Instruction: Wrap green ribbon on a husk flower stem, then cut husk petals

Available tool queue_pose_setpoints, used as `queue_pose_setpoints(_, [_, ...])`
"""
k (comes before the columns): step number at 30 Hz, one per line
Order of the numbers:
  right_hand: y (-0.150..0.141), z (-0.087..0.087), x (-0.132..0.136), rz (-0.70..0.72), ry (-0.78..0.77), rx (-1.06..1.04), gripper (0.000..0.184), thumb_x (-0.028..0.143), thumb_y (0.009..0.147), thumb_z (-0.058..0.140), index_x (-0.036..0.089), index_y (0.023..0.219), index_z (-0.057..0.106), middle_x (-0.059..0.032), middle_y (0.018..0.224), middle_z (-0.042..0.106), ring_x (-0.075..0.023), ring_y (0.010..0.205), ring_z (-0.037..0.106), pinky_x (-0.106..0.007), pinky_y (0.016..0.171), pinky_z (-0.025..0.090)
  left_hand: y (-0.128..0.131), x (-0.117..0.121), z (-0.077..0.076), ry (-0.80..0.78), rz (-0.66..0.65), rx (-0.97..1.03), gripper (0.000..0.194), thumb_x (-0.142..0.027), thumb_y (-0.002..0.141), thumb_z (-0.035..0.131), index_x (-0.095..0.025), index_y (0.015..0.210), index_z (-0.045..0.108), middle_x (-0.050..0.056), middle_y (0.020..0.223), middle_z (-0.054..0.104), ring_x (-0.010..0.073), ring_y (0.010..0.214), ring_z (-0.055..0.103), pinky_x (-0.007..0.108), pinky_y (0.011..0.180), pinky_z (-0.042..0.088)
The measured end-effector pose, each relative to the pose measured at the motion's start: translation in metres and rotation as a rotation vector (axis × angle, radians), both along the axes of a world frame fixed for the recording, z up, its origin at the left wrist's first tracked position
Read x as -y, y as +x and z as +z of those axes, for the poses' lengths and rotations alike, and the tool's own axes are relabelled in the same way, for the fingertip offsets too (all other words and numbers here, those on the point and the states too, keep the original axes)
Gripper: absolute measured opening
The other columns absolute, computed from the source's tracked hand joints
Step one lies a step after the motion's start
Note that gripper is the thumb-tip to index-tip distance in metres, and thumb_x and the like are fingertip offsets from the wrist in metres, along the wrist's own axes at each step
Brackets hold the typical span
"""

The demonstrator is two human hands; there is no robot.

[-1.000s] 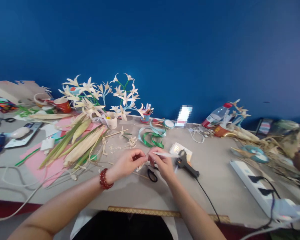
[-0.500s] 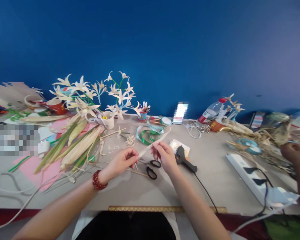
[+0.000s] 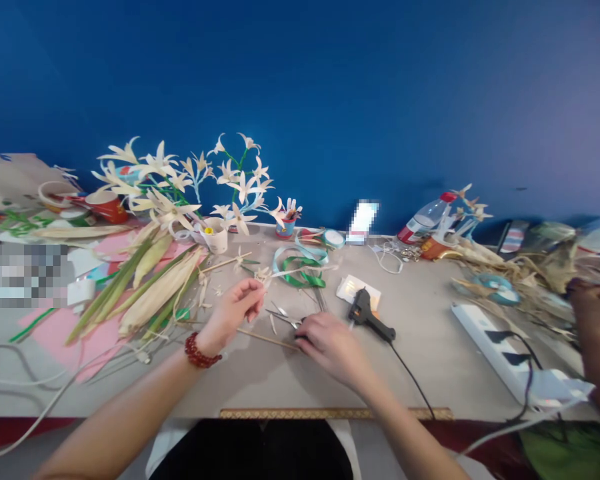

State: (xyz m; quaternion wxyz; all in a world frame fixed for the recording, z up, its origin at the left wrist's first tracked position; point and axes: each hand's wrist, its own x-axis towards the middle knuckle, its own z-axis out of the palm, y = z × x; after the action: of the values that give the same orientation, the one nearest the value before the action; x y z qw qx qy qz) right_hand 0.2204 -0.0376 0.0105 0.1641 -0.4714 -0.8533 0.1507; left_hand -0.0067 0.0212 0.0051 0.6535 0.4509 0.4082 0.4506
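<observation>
My left hand [image 3: 241, 301], with a red beaded bracelet on the wrist, is raised over the table with its fingers pinched together. From its fingertips a thin pale strip of corn husk [image 3: 296, 271] seems to reach out to the right, blurred against the ribbons behind. My right hand [image 3: 327, 343] is down at the table, its fingers closed over the black handles of the scissors [image 3: 283, 315]. The blades point left and lie slightly apart. A thin stick [image 3: 265, 339] lies just in front of them.
A black glue gun [image 3: 370, 315] lies right of my right hand. Green ribbon [image 3: 300, 277] is behind the scissors. Husks [image 3: 157, 293] and husk flowers in a paper cup [image 3: 216, 239] stand left. A power strip [image 3: 495, 353] and another person's hand [image 3: 597, 300] are at right.
My right hand has let go of the husk strip and come down onto the scissors' handles. My left hand has moved slightly up and left, still pinched.
</observation>
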Motion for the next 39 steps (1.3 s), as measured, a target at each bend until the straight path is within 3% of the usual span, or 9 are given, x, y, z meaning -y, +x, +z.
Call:
queue_pose_setpoints(4, [-0.038,-0.009,-0.004,0.061,0.0,0.228,0.014,0.03,0.084,0.065,0.017,0.089,0.064,-0.0093,0.09,0.067,-0.0254,0.089,0.059,-0.034,0.077,0.045,-0.002,0.0,-0.004,-0.027,-0.047,0.101,0.018,-0.029,0.081,0.065,-0.017,0.083,0.053,-0.005,0.058,0.057,0.0036,0.044,0.046,0.014,0.044,0.034])
queue_pose_setpoints(9, [-0.057,-0.013,-0.014,0.042,-0.076,0.329,0.009,0.017,0.086,0.056,0.014,0.09,0.064,-0.0108,0.093,0.068,-0.0245,0.089,0.061,-0.033,0.078,0.045,-0.004,0.001,-0.001,-0.049,-0.087,0.124,0.017,-0.028,0.083,0.062,-0.016,0.078,0.052,-0.004,0.056,0.058,0.0041,0.041,0.047,0.014,0.041,0.033])
queue_pose_setpoints(14, [-0.044,-0.005,-0.02,0.055,-0.192,0.163,0.011,0.015,0.088,0.051,0.017,0.089,0.062,-0.0068,0.088,0.068,-0.0204,0.084,0.062,-0.028,0.075,0.043,-0.006,0.005,0.007,-0.073,-0.127,0.158,0.018,-0.028,0.084,0.06,-0.016,0.075,0.05,-0.003,0.056,0.059,0.004,0.038,0.046,0.014,0.038,0.032])
queue_pose_setpoints(19, [-0.032,-0.01,-0.02,0.046,-0.264,-0.007,0.011,0.018,0.088,0.051,0.02,0.095,0.059,-0.005,0.088,0.068,-0.0198,0.079,0.062,-0.026,0.069,0.043,-0.006,0.015,0.017,0.084,-0.111,0.089,0.018,-0.031,0.086,0.06,-0.017,0.079,0.052,-0.004,0.057,0.059,0.0055,0.04,0.049,0.015,0.039,0.037])
queue_pose_setpoints(23, [-0.029,-0.013,-0.018,0.144,-0.294,-0.173,0.024,0.017,0.089,0.048,0.021,0.11,0.059,-0.0064,0.098,0.068,-0.0209,0.088,0.062,-0.03,0.078,0.045,-0.004,0.021,0.022,0.104,-0.145,0.055,0.021,-0.033,0.085,0.061,-0.016,0.078,0.052,-0.004,0.055,0.06,0.0061,0.037,0.05,0.016,0.037,0.037])
queue_pose_setpoints(27, [-0.022,-0.011,-0.017,0.075,-0.331,-0.334,0.032,0.022,0.094,0.042,0.023,0.122,0.056,-0.0075,0.106,0.065,-0.0213,0.094,0.061,-0.032,0.083,0.045,-0.004,0.024,0.024,0.093,-0.147,0.044,0.023,-0.035,0.084,0.062,-0.016,0.077,0.051,-0.003,0.054,0.06,0.0067,0.036,0.05,0.016,0.035,0.038])
queue_pose_setpoints(32, [-0.015,-0.002,-0.014,-0.095,-0.41,-0.584,0.024,0.036,0.098,0.038,0.022,0.106,0.057,0.0028,0.066,0.05,-0.0141,0.06,0.05,-0.024,0.057,0.04,-0.004,0.026,0.024,0.108,-0.14,-0.074,0.025,-0.037,0.085,0.059,-0.016,0.074,0.049,-0.003,0.055,0.06,0.0068,0.035,0.05,0.016,0.035,0.039])
queue_pose_setpoints(36, [-0.028,0.009,-0.015,-0.012,-0.569,-0.675,0.023,0.036,0.099,0.036,0.021,0.091,0.052,0.0035,0.068,0.049,-0.0107,0.054,0.048,-0.021,0.052,0.039,0.002,0.025,0.02,0.141,-0.134,-0.193,0.025,-0.037,0.085,0.059,-0.015,0.075,0.052,-0.003,0.056,0.059,0.0061,0.037,0.05,0.017,0.038,0.04])
queue_pose_setpoints(39, [-0.04,0.014,-0.021,0.019,-0.499,-0.601,0.02,0.032,0.098,0.038,0.021,0.087,0.051,0.003,0.07,0.051,-0.0115,0.059,0.049,-0.022,0.056,0.04,0.005,0.024,0.014,0.165,-0.114,-0.277,0.025,-0.037,0.083,0.061,-0.014,0.074,0.054,-0.002,0.057,0.058,0.0061,0.038,0.05,0.017,0.039,0.041])
